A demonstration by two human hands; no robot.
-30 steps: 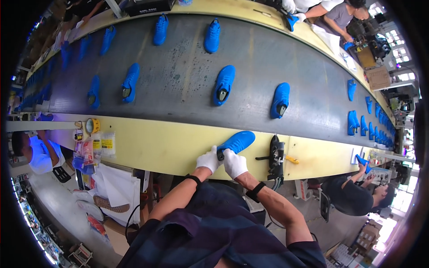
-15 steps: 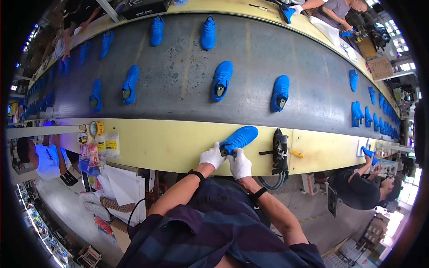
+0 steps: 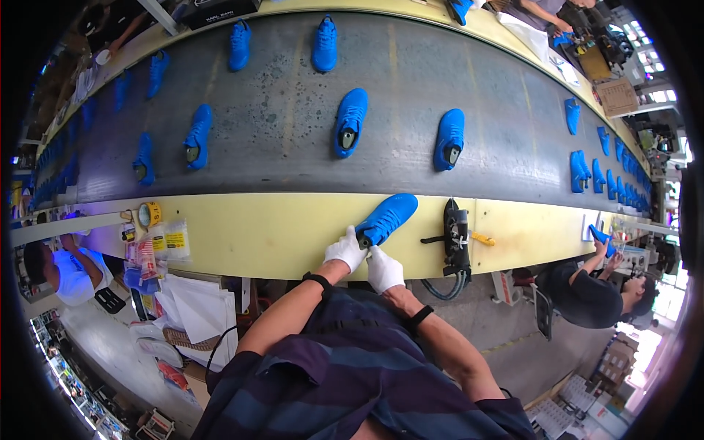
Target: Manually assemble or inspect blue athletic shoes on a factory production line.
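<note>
A blue lace-up shoe [image 3: 391, 218] lies at a slant on the pale yellow ledge, toe pointing away to the right. A dark green insert, like a shoe last, shows in its opening. My left hand [image 3: 346, 250], in a white glove, grips the shoe's heel end from the left. Close by on the right, my right hand [image 3: 385, 271], also gloved, is closed with its fingertips at the heel. Whatever those fingertips pinch, if anything, is hidden.
Beyond the ledge [image 3: 293, 235] runs a dark conveyor belt [image 3: 400, 95] with several blue shoes. A black tool with hoses [image 3: 455, 238] and a yellow-handled tool [image 3: 483, 239] are at right. Yellow tape [image 3: 150, 214] and small packets [image 3: 174, 239] sit at left. Co-workers are nearby.
My right hand has drawn back slightly from the shoe's opening toward me. My left hand keeps its grip at the heel. The whole view has shifted a little.
</note>
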